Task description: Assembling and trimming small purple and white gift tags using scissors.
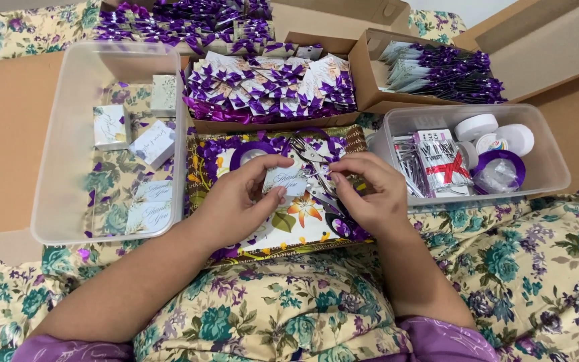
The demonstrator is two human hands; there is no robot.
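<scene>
Both hands pinch one small white card (285, 179) over the floral tray (289, 231): your left hand (236, 201) grips its left edge, your right hand (366, 194) its right. It looks light and thin (easily creased), so hold it by the edges, near the scissors (313, 161).

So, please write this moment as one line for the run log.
left hand: holds small white card | right hand: pinches card edge | scissors: on tray under hands
</scene>
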